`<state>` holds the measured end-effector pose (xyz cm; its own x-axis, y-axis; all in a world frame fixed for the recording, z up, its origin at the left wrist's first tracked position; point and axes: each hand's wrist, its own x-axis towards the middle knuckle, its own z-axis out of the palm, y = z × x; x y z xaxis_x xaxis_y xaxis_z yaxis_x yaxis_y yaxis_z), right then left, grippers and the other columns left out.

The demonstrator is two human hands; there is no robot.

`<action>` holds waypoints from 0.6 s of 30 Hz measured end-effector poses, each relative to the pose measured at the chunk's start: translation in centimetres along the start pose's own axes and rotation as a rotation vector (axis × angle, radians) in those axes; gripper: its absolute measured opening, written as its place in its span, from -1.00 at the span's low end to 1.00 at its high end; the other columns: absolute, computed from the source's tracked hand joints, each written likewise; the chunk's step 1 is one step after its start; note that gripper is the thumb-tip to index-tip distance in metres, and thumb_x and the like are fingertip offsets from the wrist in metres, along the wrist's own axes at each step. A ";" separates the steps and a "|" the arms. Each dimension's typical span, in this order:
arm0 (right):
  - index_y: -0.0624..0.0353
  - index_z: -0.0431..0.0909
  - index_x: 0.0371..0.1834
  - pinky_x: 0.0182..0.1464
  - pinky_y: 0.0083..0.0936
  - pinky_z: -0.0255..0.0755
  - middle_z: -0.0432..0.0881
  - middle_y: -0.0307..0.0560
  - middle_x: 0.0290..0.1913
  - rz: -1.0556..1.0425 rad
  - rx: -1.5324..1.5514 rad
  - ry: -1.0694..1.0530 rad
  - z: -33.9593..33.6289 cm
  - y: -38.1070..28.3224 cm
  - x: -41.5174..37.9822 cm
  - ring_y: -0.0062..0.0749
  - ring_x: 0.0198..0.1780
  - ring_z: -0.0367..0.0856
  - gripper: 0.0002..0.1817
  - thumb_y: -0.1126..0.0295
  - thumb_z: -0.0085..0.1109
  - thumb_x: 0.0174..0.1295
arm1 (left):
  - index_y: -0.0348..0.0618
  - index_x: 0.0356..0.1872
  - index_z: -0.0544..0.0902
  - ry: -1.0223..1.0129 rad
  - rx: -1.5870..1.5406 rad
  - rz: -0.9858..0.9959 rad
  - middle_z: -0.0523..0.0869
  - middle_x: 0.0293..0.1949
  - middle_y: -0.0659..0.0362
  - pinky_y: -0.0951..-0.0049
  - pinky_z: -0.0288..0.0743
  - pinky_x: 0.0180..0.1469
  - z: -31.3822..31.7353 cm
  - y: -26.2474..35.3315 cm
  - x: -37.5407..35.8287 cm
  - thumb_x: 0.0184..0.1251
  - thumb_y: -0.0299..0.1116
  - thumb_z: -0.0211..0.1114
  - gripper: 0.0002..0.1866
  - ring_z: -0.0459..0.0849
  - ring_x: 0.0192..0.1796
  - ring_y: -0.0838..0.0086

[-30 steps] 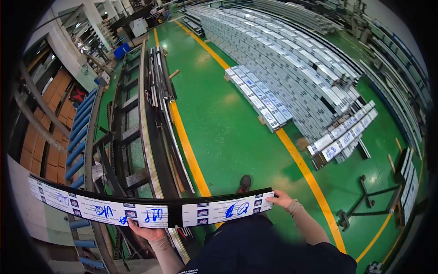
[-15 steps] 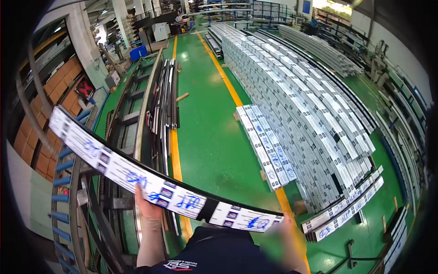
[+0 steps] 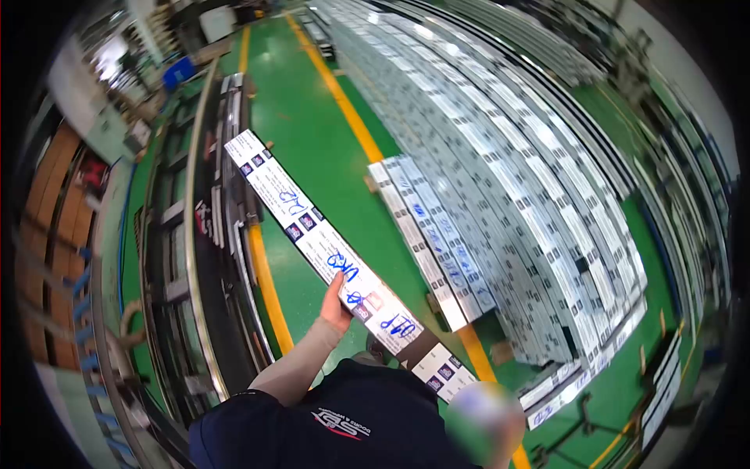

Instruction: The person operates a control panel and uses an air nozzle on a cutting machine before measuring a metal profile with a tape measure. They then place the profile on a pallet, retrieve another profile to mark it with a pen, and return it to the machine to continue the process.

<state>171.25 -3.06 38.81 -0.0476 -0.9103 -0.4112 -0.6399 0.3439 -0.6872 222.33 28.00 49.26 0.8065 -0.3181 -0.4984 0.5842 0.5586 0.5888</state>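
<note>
A long white-wrapped bar (image 3: 316,238) with dark logo labels and blue handwriting slants from upper left to lower right, in front of my body. My left hand (image 3: 337,303) is closed on its lower-left edge, near the middle. At the bar's lower right end is my right hand (image 3: 508,426), largely hidden by a blurred patch, so its fingers do not show clearly. Just beyond the bar, a short stack of similar marked bars (image 3: 430,234) lies on the green floor.
A large pile of wrapped profiles (image 3: 500,172) fills the right side. On the left stand a long metal rack (image 3: 168,258) and dark profiles (image 3: 226,172). A yellow line (image 3: 332,78) crosses the green floor (image 3: 289,102). A blue bin (image 3: 179,73) is at the upper left.
The bar has swung from nearly crosswise to a steeper slant, its far end moving right over the aisle. My left hand has moved right and up with it. The view has turned and shifted closer.
</note>
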 end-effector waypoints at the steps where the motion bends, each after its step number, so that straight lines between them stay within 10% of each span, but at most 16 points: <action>1: 0.52 0.59 -0.30 -0.30 -0.21 0.52 0.68 0.05 -0.38 0.118 -0.179 0.047 0.7 -0.2 1.4 -0.24 -0.37 0.62 -0.37 -0.05 0.29 0.25 | -0.13 0.29 0.48 -0.028 0.018 -0.008 0.66 0.18 0.16 0.21 0.44 0.30 2.1 0.0 2.7 0.48 0.06 0.13 -0.44 0.62 0.21 0.35; 2: 0.46 0.52 -0.45 -0.41 -0.27 0.49 0.66 -0.02 -0.46 -0.063 0.103 0.190 1.2 8.1 4.3 -0.33 -0.48 0.58 -0.42 0.00 0.29 0.27 | -0.13 0.28 0.49 -0.032 0.027 -0.027 0.67 0.17 0.16 0.22 0.44 0.29 3.3 -0.4 3.3 0.47 0.06 0.14 -0.44 0.63 0.18 0.36; 9: 0.38 0.45 -0.44 -0.46 -0.40 0.51 0.66 0.02 -0.38 0.210 0.662 0.330 7.4 0.0 1.9 -0.39 -0.46 0.62 -0.52 0.10 0.30 0.29 | -0.11 0.26 0.52 -0.074 0.117 -0.261 0.67 0.16 0.15 0.20 0.43 0.29 11.0 -7.2 20.6 0.43 0.10 0.18 -0.42 0.62 0.19 0.33; 18: 0.62 0.52 -0.07 -0.16 -0.23 0.57 0.66 0.25 -0.16 0.479 0.401 0.495 21.9 -9.1 11.4 -0.19 -0.23 0.65 -0.36 0.05 0.28 0.23 | -0.02 0.29 0.53 0.079 0.209 -0.496 0.66 0.19 0.16 0.07 0.52 0.23 8.9 -22.6 47.9 0.41 0.20 0.14 -0.38 0.67 0.14 0.26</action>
<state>193.34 -11.50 27.29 -0.6432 -0.6068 -0.4669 -0.1436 0.6946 -0.7049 248.62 -6.63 17.73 0.4253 -0.4414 -0.7902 0.9049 0.1893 0.3813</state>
